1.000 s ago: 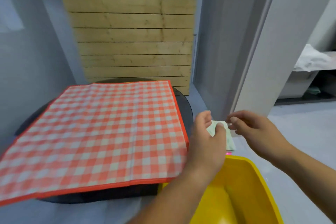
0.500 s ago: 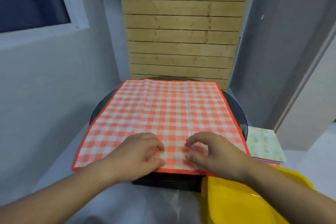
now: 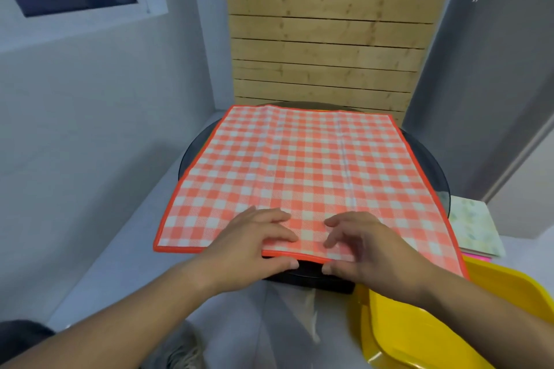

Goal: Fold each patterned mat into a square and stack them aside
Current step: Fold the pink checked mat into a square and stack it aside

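Observation:
An orange-and-white checked mat [image 3: 305, 171] with an orange border lies spread flat over a round dark table [image 3: 431, 159]. My left hand [image 3: 251, 246] and my right hand [image 3: 368, 246] sit side by side at the middle of the mat's near edge. On each hand the fingers lie on top of the mat and the thumb is under the edge, so both pinch it. To the right, a folded pale green patterned mat [image 3: 473, 225] lies on top of a pink one.
A yellow plastic tub [image 3: 449, 323] stands at the lower right, close to my right forearm. A wooden slatted panel [image 3: 323, 39] stands behind the table. Grey walls close in on the left and right, with a window at the upper left.
A second ago both hands were at the folded green mat on the right. They have since moved to the checked mat's near edge and taken hold of it.

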`<state>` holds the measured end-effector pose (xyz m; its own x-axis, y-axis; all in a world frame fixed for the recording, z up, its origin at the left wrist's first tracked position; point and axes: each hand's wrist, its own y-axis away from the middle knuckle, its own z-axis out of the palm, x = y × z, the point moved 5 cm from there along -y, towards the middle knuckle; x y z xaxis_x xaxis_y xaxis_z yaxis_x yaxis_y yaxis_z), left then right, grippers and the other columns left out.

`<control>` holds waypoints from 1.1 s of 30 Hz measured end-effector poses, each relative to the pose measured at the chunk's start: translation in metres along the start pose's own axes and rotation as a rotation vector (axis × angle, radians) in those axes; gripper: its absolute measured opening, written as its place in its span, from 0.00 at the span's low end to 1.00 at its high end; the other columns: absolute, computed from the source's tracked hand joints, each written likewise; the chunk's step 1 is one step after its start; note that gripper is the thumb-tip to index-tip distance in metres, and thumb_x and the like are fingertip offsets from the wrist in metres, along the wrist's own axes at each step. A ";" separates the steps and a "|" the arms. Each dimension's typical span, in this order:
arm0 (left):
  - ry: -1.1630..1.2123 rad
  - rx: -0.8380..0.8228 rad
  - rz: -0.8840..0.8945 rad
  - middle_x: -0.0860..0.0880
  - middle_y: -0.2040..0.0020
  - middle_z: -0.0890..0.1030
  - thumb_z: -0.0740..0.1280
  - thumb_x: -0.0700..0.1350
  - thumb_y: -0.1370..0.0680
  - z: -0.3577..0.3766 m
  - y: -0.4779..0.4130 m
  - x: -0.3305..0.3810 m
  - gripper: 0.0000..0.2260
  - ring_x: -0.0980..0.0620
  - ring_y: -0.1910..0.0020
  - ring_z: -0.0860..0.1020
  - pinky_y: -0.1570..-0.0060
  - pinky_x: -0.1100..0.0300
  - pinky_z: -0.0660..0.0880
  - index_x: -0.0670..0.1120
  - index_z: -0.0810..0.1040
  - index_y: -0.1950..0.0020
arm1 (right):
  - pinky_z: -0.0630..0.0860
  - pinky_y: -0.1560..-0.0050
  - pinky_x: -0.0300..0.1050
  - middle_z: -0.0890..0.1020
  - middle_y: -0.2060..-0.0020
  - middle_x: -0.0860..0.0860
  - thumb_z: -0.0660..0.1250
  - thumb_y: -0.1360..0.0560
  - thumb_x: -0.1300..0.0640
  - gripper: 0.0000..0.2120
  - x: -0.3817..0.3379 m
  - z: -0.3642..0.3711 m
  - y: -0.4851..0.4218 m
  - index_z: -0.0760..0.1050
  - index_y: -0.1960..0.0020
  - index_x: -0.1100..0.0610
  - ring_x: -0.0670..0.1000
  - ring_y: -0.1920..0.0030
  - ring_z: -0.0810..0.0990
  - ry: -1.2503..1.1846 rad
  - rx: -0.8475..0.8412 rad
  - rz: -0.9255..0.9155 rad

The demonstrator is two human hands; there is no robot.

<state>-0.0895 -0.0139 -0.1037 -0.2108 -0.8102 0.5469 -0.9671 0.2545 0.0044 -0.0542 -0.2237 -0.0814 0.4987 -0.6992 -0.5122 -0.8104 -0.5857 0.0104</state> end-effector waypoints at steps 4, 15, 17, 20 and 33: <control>0.014 0.018 -0.018 0.65 0.27 0.67 0.71 0.65 0.26 0.001 -0.001 0.000 0.21 0.62 0.27 0.60 0.26 0.52 0.65 0.63 0.79 0.35 | 0.70 0.37 0.37 0.72 0.38 0.34 0.73 0.30 0.39 0.12 0.001 0.000 0.002 0.79 0.49 0.41 0.36 0.38 0.66 -0.011 0.016 0.013; 0.079 0.028 -0.032 0.65 0.39 0.77 0.73 0.64 0.27 -0.018 -0.006 0.002 0.21 0.68 0.38 0.72 0.41 0.74 0.67 0.58 0.81 0.37 | 0.74 0.47 0.33 0.77 0.46 0.33 0.67 0.24 0.43 0.08 0.002 -0.007 0.005 0.83 0.51 0.43 0.33 0.42 0.70 -0.015 0.069 -0.011; 0.063 0.031 -0.021 0.65 0.42 0.78 0.71 0.66 0.28 -0.022 -0.007 0.001 0.22 0.69 0.41 0.73 0.41 0.70 0.71 0.58 0.81 0.38 | 0.75 0.47 0.33 0.78 0.48 0.33 0.67 0.24 0.44 0.08 0.001 -0.010 0.005 0.83 0.51 0.44 0.34 0.44 0.72 -0.020 0.091 -0.011; 0.042 0.029 0.020 0.64 0.46 0.81 0.68 0.68 0.26 -0.028 -0.009 0.003 0.21 0.67 0.44 0.75 0.43 0.64 0.75 0.58 0.83 0.41 | 0.75 0.48 0.31 0.80 0.50 0.35 0.67 0.23 0.47 0.08 -0.004 -0.018 0.004 0.84 0.50 0.46 0.36 0.46 0.74 -0.010 0.153 -0.007; 0.012 0.095 0.079 0.63 0.60 0.84 0.70 0.58 0.22 -0.102 -0.043 0.029 0.07 0.63 0.58 0.80 0.58 0.64 0.75 0.59 0.87 0.54 | 0.75 0.55 0.39 0.80 0.58 0.40 0.66 0.23 0.44 0.09 -0.030 -0.083 -0.021 0.82 0.53 0.46 0.43 0.57 0.76 0.216 0.462 -0.022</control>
<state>-0.0396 0.0053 -0.0024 -0.2853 -0.7832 0.5524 -0.9569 0.2653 -0.1181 -0.0270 -0.2243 0.0054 0.5296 -0.7864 -0.3179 -0.8261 -0.3931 -0.4037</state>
